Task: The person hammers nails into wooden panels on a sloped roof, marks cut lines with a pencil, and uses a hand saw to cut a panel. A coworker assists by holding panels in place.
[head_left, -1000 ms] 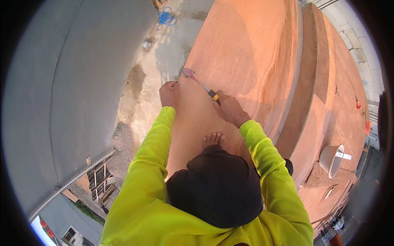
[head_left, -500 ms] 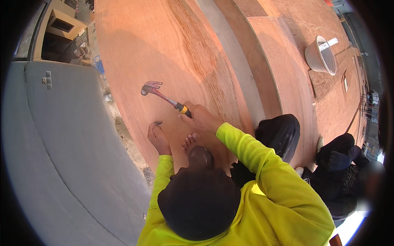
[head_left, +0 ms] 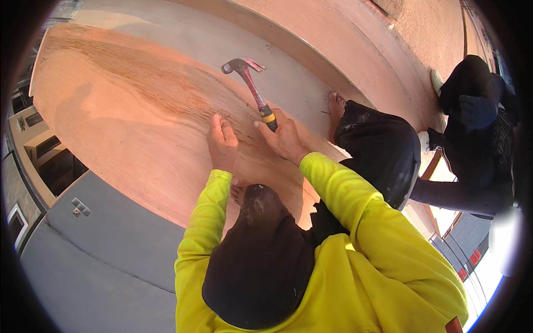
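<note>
My right hand (head_left: 284, 137) is wrapped round the black and yellow grip of a claw hammer (head_left: 251, 86). The worn, reddish shaft points up and away, and the head is raised above the boards. My left hand (head_left: 223, 143) is just left of the grip, low over the plywood sheet (head_left: 127, 122), its fingers drawn together. Whatever lies between those fingertips is too small to make out. Brown grain streaks run across the plywood under both hands.
A grey strip (head_left: 300, 83) runs along the plywood's far side, with a raised wooden board edge (head_left: 277, 41) beyond. My bare foot (head_left: 336, 108) rests on the right. Another person in dark clothes (head_left: 472, 116) sits at far right. A grey surface (head_left: 111, 261) lies lower left.
The view has turned, so the plywood lies more crosswise and the bucket is out of sight. My left hand has moved farther up the sheet, closer to the hammer, which now points more upright.
</note>
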A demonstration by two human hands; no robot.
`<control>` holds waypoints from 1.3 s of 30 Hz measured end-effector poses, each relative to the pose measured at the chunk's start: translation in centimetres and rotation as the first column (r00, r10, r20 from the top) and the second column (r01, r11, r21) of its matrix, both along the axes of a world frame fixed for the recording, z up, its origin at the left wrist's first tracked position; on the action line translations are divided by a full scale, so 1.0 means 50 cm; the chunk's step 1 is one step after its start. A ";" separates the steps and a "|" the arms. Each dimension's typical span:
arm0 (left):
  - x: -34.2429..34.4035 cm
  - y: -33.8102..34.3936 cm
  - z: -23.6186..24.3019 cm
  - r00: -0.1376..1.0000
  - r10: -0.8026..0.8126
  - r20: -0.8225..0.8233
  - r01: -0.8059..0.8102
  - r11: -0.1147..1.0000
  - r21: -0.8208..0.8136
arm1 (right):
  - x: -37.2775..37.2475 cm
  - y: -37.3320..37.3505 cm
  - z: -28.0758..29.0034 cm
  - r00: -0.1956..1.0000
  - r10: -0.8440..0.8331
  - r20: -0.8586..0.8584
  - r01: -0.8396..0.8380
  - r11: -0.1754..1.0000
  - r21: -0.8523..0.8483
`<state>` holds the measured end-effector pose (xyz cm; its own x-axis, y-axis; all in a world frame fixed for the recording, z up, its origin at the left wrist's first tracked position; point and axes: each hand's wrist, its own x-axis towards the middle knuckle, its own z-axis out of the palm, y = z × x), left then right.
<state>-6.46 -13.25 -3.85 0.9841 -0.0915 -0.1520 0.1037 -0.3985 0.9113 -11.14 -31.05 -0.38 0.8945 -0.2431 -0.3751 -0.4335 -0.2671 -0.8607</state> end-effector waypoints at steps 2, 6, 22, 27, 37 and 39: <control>0.059 0.004 0.020 0.993 -0.096 0.066 0.086 0.987 0.136 | -0.020 0.015 -0.005 0.993 -0.115 0.027 0.114 0.993 0.037; 0.159 -0.026 0.039 0.934 -0.335 0.126 0.307 0.930 0.200 | -0.051 0.029 -0.023 0.963 -0.264 -0.048 0.266 0.964 0.025; 0.320 -0.024 -0.015 0.740 -0.669 0.068 0.574 0.681 0.454 | 0.012 0.037 -0.024 0.765 -0.594 -0.247 0.546 0.803 -0.239; 0.322 -0.026 -0.024 0.733 -0.678 0.053 0.557 0.644 0.525 | 0.001 0.006 -0.016 0.769 -0.550 -0.325 0.475 0.833 -0.285; 0.423 -0.048 0.155 0.555 -0.816 -0.162 0.772 0.433 0.464 | 0.001 0.006 -0.040 0.799 -0.516 -0.310 0.477 0.857 -0.196; 0.441 -0.086 0.294 0.563 -0.788 -0.249 0.786 0.418 0.455 | 0.001 0.043 -0.018 0.763 -0.521 -0.383 0.498 0.851 -0.165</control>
